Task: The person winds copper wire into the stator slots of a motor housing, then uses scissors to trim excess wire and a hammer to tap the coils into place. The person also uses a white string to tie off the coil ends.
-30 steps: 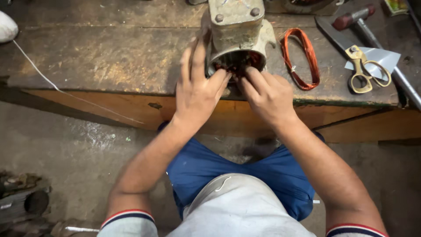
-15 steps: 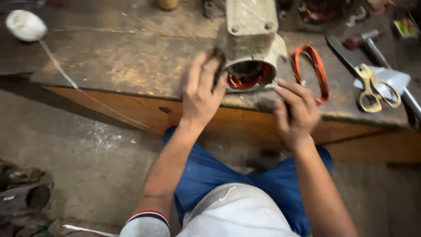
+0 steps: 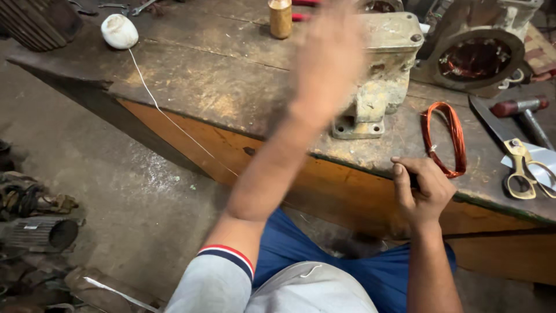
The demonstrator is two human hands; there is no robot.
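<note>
My left hand (image 3: 330, 55) is raised, blurred, grip indeterminate, directly before the motor housing (image 3: 382, 64). My right hand (image 3: 423, 191) is curled on the table (image 3: 220, 87) edge, copper coil (image 3: 445, 138) just beyond, long axis pointing away.

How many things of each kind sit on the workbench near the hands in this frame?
Motor housings: 2, a pale one by the blurred left hand and a second behind it
Copper wire coil: 1, beside the right hand
Scissors: 1
Hammer: 1
White thread ball: 1
Brass cylinder: 1
Total: 7
</note>
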